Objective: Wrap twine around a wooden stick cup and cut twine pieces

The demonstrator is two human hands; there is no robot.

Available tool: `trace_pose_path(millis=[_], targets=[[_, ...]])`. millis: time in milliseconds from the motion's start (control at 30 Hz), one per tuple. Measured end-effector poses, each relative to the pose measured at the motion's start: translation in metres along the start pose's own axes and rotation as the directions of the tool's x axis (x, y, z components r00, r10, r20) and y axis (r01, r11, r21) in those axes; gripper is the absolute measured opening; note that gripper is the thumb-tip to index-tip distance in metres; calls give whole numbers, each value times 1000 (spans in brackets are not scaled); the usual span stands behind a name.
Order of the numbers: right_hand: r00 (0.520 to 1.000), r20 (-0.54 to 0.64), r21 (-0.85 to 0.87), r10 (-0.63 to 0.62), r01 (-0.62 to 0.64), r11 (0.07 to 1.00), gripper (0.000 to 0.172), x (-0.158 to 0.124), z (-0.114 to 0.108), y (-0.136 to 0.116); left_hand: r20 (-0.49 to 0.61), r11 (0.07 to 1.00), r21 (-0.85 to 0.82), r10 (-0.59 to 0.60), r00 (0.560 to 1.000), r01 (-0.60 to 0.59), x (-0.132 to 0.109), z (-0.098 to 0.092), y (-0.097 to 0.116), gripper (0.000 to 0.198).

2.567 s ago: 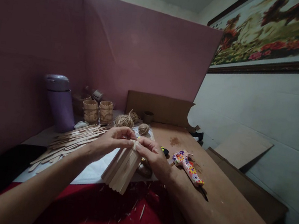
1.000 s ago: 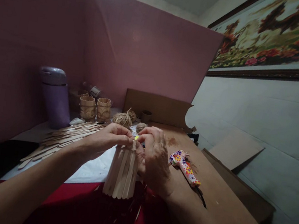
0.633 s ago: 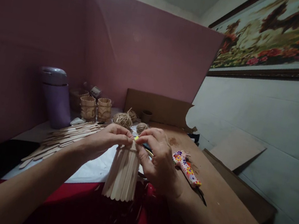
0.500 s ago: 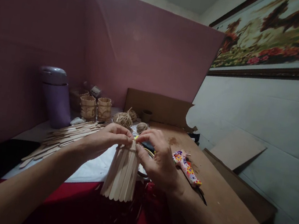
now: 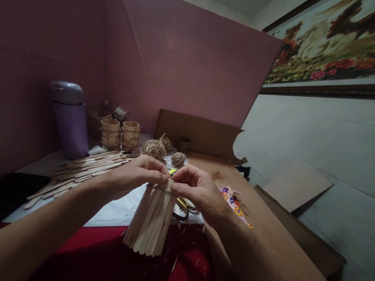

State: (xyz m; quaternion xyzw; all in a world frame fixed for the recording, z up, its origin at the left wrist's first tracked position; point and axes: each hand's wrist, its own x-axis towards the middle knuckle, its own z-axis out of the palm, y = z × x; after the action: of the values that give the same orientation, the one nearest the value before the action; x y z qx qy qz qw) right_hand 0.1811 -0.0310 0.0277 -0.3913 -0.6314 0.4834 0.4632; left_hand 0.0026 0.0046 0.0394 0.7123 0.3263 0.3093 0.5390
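Note:
A fan-shaped bundle of wooden craft sticks stands in front of me, its narrow top pinched between both hands. My left hand grips the top from the left with closed fingers. My right hand pinches the same top from the right, fingertips pressed together, perhaps on a thin strand that I cannot make out. The bundle's wide lower end hangs over the red cloth.
Loose craft sticks lie spread at left beside a purple flask. Two stick-built cups and twine balls stand behind. Scissors and a flower-patterned glue gun rest on brown cardboard at right.
My right hand has turned from beside the bundle to a pinch at its top, wrist dropping lower. The bundle has tilted slightly, its bottom swinging left. The scissors now show behind it.

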Motion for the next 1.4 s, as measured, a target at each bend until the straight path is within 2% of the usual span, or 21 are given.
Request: trace_pose_path(millis=[267, 433, 733, 833, 900, 1000, 1100, 1333, 1400], targets=[[999, -41, -21, -20, 19, 1000, 19, 4, 4, 1, -18, 1000, 1, 10, 1000, -10, -2, 1, -1, 13], [993, -114, -117, -14, 1, 993, 11, 7, 6, -1, -58, 1000, -19, 2, 998, -4, 0, 2, -2, 13], [992, -126, -326, 14, -55, 944, 7, 12, 3, -16, -32, 999, -45, 7, 999, -8, 3, 3, -5, 12], [995, -95, -357, -11, -24, 934, 7, 14, -3, -18, -26, 997, -71, 4, 1000, -6, 3, 2, -8, 14], [993, -64, -423, -95, 59, 904, 8, 12, -8, -22, -14, 995, -100, 3, 1000, -5, 3, 2, -9, 14], [952, 68, -604, -298, 277, 747, 9, 6, -13, -29, 11, 993, -120, 3, 1000, -2, 3, 2, -10, 13], [886, 240, -724, -396, 435, 536, 10, 0, -14, -34, 16, 993, -117, 5, 1000, -3, 2, 3, -9, 13], [840, 364, -849, -402, 477, 229, 6, -4, -9, -33, 3, 995, -97, 5, 1000, -4, 3, 4, -11, 13], [812, 417, -863, -408, 495, 102, 9, -4, -7, -32, -3, 996, -90, 13, 1000, -13, 4, 5, -13, 13]])
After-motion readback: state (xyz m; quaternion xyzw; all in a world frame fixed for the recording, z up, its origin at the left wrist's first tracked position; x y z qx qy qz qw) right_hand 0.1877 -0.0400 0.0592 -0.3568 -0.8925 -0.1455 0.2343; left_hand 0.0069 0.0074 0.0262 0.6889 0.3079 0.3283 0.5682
